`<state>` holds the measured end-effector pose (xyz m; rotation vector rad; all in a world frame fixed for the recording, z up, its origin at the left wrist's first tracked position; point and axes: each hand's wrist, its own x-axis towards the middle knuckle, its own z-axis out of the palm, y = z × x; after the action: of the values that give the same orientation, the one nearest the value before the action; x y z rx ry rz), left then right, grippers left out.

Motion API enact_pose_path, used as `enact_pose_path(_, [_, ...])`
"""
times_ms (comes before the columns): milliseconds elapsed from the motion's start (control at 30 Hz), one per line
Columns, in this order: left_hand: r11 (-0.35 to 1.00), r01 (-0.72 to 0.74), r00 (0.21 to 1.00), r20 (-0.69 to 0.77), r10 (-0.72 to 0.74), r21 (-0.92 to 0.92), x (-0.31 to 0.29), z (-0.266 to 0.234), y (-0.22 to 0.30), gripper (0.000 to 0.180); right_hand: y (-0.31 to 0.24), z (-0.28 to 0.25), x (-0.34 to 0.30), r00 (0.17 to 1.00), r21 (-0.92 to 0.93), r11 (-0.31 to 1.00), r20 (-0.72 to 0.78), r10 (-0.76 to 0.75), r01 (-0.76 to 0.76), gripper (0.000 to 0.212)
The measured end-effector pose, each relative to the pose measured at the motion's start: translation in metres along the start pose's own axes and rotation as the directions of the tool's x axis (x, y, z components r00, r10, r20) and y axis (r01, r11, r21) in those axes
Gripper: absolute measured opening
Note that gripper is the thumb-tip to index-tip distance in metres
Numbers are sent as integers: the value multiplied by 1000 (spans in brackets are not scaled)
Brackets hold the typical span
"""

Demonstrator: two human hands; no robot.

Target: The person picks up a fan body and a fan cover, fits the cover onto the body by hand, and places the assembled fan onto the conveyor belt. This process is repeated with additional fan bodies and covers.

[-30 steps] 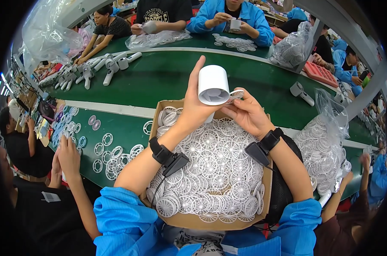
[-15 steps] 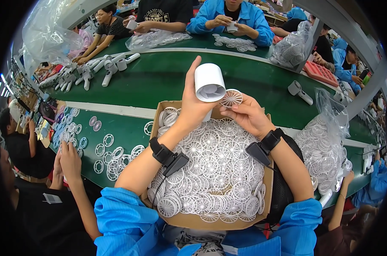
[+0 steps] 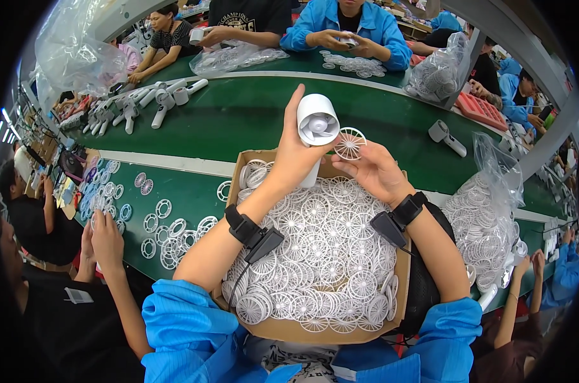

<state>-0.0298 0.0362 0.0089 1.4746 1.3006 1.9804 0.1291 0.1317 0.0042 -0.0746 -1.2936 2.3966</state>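
Observation:
My left hand (image 3: 293,153) is closed around a white handheld fan (image 3: 315,110), its thumb up along the round head. The fan's open end faces me, and the blades and hub show inside; its handle slants down below my palm. Between the fingertips of my right hand (image 3: 384,172) is a white spoked fan grille (image 3: 351,144), held upright just right of the fan head. A small gap seems to part the two. Below both hands, many loose grilles (image 3: 328,255) fill a cardboard box (image 3: 321,334) in front of me.
Ahead runs a green conveyor belt (image 3: 238,121) with fan bodies (image 3: 165,102) at left and one fan (image 3: 447,138) at right. White rings (image 3: 174,239) lie left of the box. A plastic bag of grilles (image 3: 481,223) stands at right. Co-workers sit around, one close at left (image 3: 107,242).
The fan head has tipped so its open end turns toward me, with the blades now plainly visible. The grille has shifted slightly right and up with my right hand.

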Motion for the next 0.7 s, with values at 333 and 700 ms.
enact_pose_path(333, [974,224,974,8,-224,19,-1,0,7,87,6,13,0,959,-547,830,-160,-235,112,38])
enact_pose_path(700, [897,424,874,205,-441,124,-14,11,10,80,6,26,-3,666,-873,-409,472,-577,265,41])
